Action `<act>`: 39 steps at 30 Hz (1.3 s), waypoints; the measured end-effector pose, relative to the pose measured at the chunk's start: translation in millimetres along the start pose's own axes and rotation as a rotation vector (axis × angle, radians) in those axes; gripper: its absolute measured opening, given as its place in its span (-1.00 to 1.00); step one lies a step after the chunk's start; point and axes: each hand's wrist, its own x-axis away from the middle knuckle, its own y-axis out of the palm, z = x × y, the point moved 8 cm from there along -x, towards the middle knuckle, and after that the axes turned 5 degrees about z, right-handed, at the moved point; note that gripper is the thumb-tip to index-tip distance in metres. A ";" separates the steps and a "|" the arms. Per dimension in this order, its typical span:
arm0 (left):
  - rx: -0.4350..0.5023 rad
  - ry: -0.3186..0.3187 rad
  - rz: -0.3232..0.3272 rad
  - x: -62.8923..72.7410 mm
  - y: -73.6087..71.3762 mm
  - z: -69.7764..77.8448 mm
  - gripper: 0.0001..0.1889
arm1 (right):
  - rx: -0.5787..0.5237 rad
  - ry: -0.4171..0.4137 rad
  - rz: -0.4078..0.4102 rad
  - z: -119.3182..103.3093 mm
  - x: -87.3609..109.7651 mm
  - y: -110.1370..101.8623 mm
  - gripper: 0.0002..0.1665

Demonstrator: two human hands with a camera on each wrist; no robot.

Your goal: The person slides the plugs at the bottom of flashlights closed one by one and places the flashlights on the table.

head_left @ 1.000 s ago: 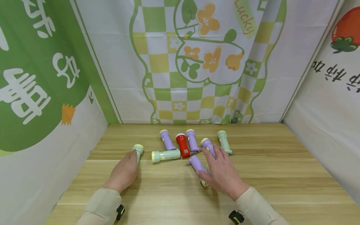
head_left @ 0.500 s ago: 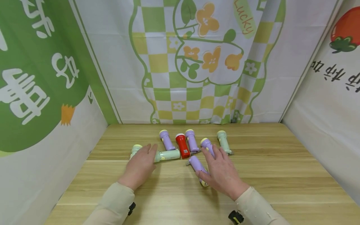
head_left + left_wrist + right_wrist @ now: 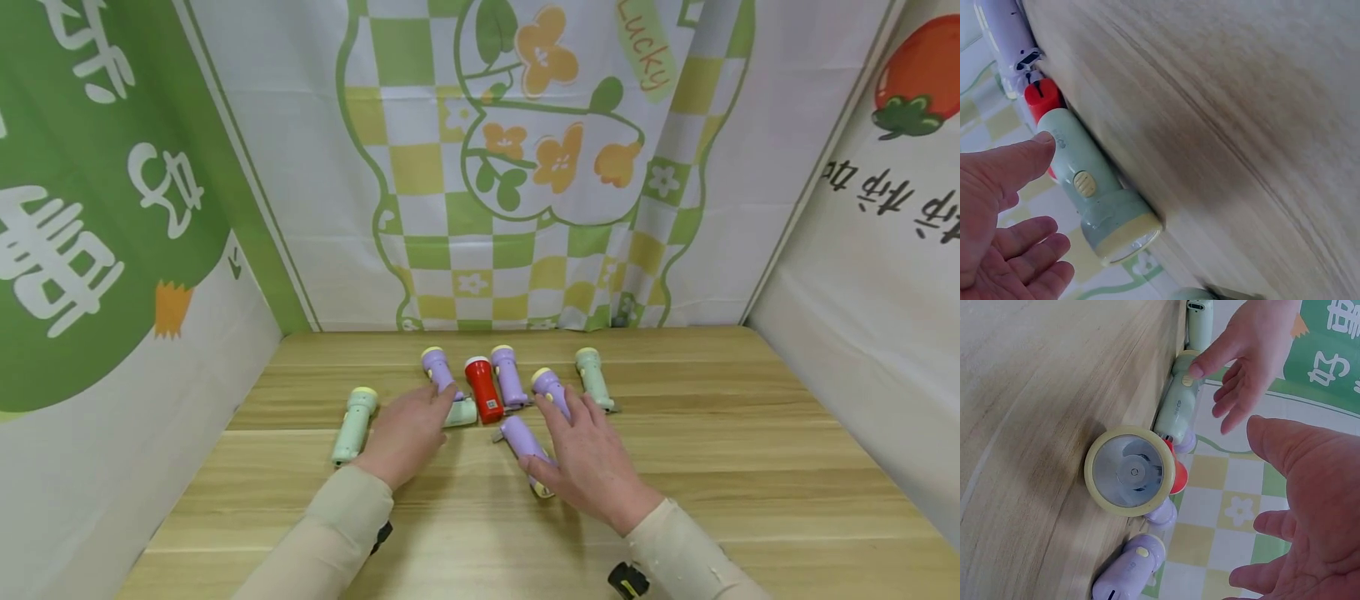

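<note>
- Wood-grain table; checkered fabric far.
- My left hand, relaxed, empty, by central pale-green plastic flashlight: crosswise, lens left.
- My right hand, spread, empty, over nearer purple plastic flashlight: slanted, lens near-right.

Head camera faces forward-down over the counter; close, tilted wrist views share one green flashlight (left, left of centre; right, upper centre).

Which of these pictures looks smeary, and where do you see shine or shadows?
Head view: fairly crisp, a soft pale sheen on the near table, a faint shadow below the right hand; left wrist view: the table looks smeared, perhaps from motion, while the green flashlight is sharper; right wrist view: a soft shadow beside the flashlight facing the camera.
</note>
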 end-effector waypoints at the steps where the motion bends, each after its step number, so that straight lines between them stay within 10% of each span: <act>1: -0.008 0.002 -0.004 -1.2 1.4 0.4 -0.23 | 0.001 -0.002 0.000 0.0 0.1 -0.2 -0.03; 39: -0.071 0.065 0.016 -8.0 14.4 9.1 -0.57 | 0.028 -0.026 0.017 -0.4 0.6 2.2 0.03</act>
